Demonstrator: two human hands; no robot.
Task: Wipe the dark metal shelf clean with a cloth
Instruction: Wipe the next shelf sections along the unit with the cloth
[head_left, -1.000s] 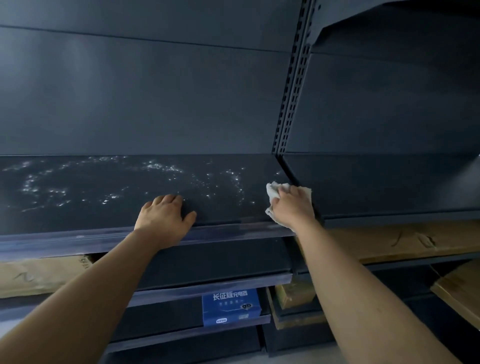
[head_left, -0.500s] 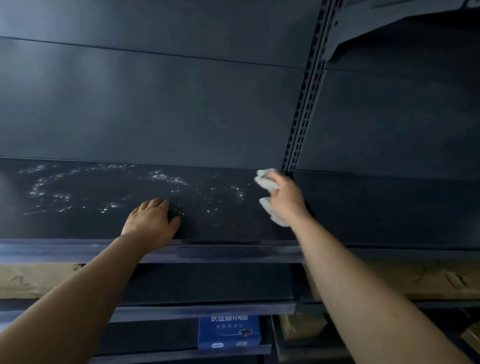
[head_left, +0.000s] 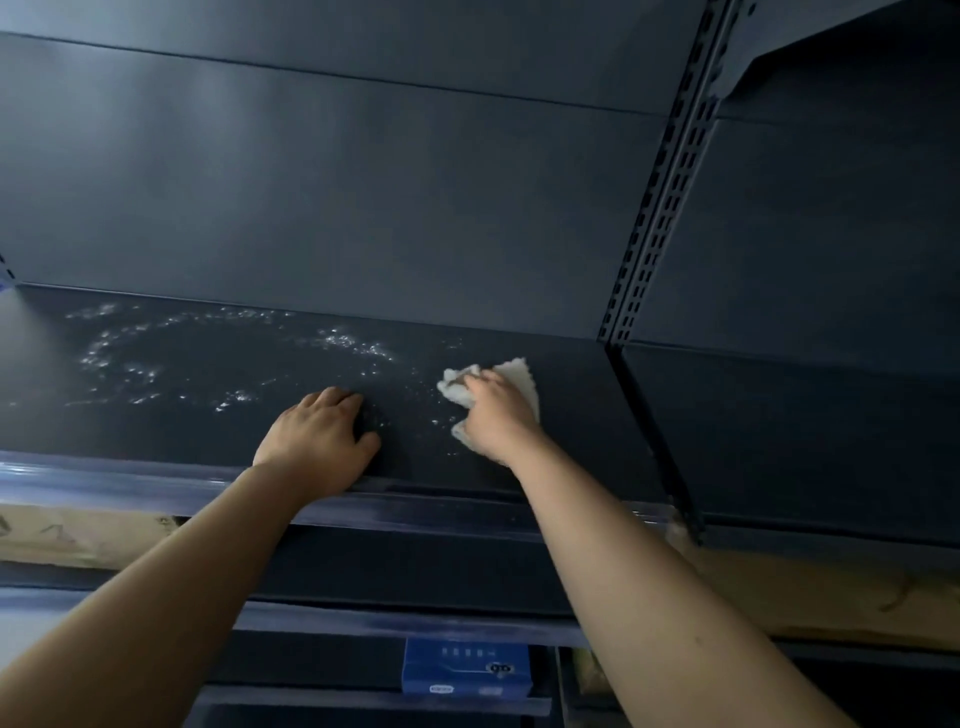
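The dark metal shelf (head_left: 571, 415) runs across the middle of the view, speckled with white dust over its left and centre. My right hand (head_left: 501, 418) presses a white cloth (head_left: 519, 376) flat on the shelf right of centre, fingers closed on it. My left hand (head_left: 319, 441) rests palm down near the shelf's front edge, left of the cloth, fingers together and holding nothing. The cloth's lower part is hidden under my right hand.
A slotted upright post (head_left: 660, 197) divides this shelf from the neighbouring bay on the right (head_left: 805, 441). The dark back panel (head_left: 363, 182) rises behind. Lower shelves hold a blue box (head_left: 465, 673) and cardboard sheets (head_left: 810, 597).
My right hand has slid the cloth leftward from the back corner by the post onto the dusty middle. The left hand stays near the front edge. The view has shifted.
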